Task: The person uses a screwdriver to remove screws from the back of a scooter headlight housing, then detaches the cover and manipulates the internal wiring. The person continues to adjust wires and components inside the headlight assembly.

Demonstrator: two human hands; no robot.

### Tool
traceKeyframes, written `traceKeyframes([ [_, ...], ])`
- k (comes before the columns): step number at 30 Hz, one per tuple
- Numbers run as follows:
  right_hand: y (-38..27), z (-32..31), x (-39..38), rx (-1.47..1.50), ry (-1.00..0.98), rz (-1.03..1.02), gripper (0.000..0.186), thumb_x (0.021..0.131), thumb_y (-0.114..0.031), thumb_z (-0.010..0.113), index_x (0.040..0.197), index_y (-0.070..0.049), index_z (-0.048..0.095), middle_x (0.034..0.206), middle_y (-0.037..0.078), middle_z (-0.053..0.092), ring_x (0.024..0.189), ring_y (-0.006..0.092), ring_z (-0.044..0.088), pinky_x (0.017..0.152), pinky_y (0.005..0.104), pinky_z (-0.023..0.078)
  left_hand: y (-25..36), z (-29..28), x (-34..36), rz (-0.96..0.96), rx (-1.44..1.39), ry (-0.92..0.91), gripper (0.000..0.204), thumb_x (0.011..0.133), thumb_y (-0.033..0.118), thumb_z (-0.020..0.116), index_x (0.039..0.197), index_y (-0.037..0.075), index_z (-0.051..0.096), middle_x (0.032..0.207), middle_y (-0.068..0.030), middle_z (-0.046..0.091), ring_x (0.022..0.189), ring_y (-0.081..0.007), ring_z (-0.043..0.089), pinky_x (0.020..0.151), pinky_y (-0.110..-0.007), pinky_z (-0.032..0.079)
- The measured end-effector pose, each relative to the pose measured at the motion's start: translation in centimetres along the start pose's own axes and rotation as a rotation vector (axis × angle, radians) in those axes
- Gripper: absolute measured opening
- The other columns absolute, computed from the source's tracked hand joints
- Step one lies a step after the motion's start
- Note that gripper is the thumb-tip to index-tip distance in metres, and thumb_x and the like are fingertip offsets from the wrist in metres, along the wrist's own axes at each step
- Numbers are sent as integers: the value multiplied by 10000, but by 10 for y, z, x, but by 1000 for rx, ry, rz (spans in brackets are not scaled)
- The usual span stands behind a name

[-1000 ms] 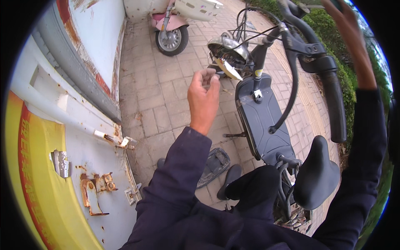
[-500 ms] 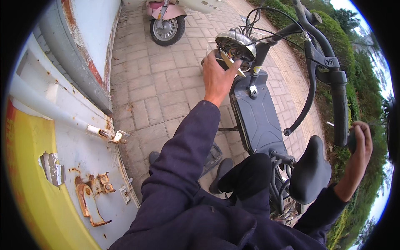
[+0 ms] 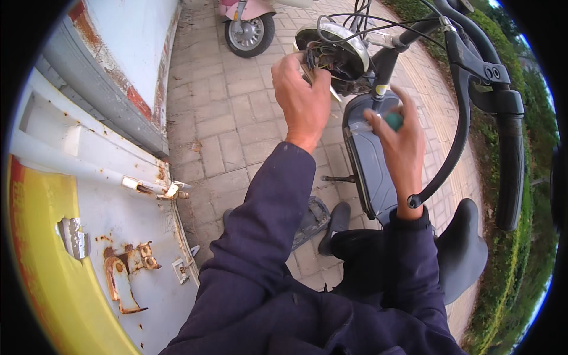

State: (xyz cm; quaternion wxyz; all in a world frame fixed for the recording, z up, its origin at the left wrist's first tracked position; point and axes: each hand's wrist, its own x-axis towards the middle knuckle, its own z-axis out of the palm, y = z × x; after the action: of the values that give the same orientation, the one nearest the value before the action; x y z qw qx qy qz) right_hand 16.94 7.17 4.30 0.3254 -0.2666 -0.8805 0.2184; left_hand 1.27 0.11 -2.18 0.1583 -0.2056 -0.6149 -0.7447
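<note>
My left hand point(image 3: 303, 100) is closed at the open back of a round headlight housing point(image 3: 354, 39), gripping a thin, pale, strip-like piece point(image 3: 335, 94) beside the bundle of wires point(image 3: 324, 58). What else sits between those fingers is hidden. My right hand point(image 3: 403, 148) is curled around a green, roundish object point(image 3: 393, 120), blurred and partly covered, above the scooter's footboard point(image 3: 368, 155). The housing has a shiny metal rim and hangs in front of the scooter's stem point(image 3: 386, 66).
The black handlebar grip point(image 3: 510, 171) and brake lever point(image 3: 459, 136) curve close by my right forearm. A black saddle point(image 3: 464, 251) stands at lower right. On the left is a rusty metal panel with a latch point(image 3: 127, 275). A pink scooter's wheel point(image 3: 249, 35) rests on the paving farther off.
My right hand has come in from the far right, past the handlebar grip, to near the headlight, carrying the green object. My left hand stays at the housing; the view has shifted slightly.
</note>
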Motion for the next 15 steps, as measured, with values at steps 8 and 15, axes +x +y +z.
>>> traceKeyframes([
  [8, -25, 31, 55, 118, 61, -70, 322, 939, -342, 728, 961, -22, 742, 870, 151, 687, 760, 298, 662, 691, 374, 487, 27, -38, 3, 191, 8, -150, 233, 768, -37, 670, 979, 60, 651, 1034, -101, 689, 967, -310, 632, 919, -418, 459],
  [15, 4, 18, 71, 56, 97, -19, 385, 921, -427, 679, 968, -55, 764, 772, 167, 712, 787, 358, 701, 739, 426, 524, 37, -47, 3, 250, -310, -416, 215, 900, -118, 610, 1005, 69, 614, 1019, -87, 729, 989, -212, 693, 802, -329, 560],
])
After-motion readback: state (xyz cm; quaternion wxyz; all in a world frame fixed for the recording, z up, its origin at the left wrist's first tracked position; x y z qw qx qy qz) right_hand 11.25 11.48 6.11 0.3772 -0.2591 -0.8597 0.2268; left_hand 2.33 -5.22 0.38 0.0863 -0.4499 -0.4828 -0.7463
